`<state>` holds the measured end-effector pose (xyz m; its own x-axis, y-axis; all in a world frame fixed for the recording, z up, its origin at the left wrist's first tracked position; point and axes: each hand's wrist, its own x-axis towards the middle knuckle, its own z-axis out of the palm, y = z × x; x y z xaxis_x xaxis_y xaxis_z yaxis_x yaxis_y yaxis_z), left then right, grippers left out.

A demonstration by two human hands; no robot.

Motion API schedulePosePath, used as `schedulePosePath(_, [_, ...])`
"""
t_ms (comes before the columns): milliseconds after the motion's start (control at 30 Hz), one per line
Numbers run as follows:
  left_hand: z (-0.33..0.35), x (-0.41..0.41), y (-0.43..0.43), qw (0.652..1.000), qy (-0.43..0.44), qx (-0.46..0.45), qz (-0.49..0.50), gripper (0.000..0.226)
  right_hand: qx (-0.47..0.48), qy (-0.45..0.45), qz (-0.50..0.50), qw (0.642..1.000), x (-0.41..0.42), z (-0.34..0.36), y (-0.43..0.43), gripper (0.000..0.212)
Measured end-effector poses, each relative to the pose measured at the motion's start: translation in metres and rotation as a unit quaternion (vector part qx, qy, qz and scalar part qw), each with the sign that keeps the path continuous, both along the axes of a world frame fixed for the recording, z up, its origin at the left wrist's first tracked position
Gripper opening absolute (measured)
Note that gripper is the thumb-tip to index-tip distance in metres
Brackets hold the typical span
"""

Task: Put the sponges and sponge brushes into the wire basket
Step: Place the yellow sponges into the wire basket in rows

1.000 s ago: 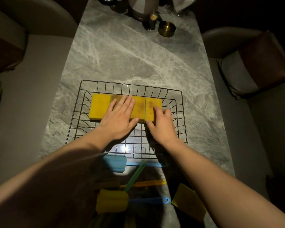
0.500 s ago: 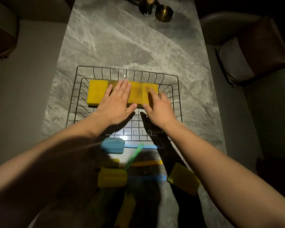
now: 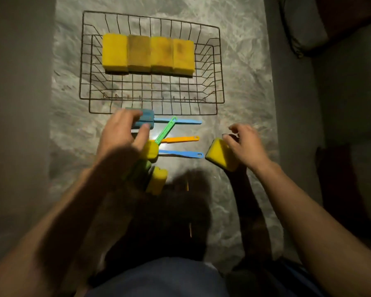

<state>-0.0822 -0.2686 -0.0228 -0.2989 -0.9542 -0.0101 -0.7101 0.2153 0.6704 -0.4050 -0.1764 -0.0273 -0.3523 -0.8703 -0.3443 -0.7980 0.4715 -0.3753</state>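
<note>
Marble-patterned grey worktop (image 3: 240, 67) carries a rectangular wire basket (image 3: 220, 61) toward its far edge, four yellow rectangular sponges (image 3: 148, 53) lined side by side along the basket's far side. Left hand (image 3: 121, 137) has its fingers (image 3: 145, 133) curled on the blue sponge brush head (image 3: 146, 118) just outside the basket's near edge. Right hand (image 3: 245, 144), fingers bent and loosely open, touches a loose yellow sponge (image 3: 220, 154). Green, orange and blue-handled brushes (image 3: 181, 146) lie between the hands
</note>
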Motion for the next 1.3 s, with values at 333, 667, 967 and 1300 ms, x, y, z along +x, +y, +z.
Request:
schedulePosePath(333, [-0.018, 0.051, 0.071, 0.99, 0.014, 0.101, 0.096, 0.03, 0.102, 0.031, 0.015, 0.994, 0.008, -0.026, 0.024, 0.044])
schedulePosePath(667, [-0.028, 0.013, 0.142, 0.975, -0.008, 0.212, 0.062, 0.079, 0.079, -0.001, -0.067, 0.995, 0.035, -0.032, 0.042, 0.045])
schedulePosePath(967, [-0.046, 0.009, 0.142, 0.92, 0.183, 0.329, 0.105, 0.041, 0.05, -0.02, -0.081, 0.995, 0.042, -0.028, 0.047, 0.045])
schedulePosePath(1300, [-0.052, -0.006, 0.147, 0.956, 0.016, 0.254, 0.145, 0.053, 0.052, -0.046, -0.118, 0.991, 0.046, -0.034, 0.062, 0.045])
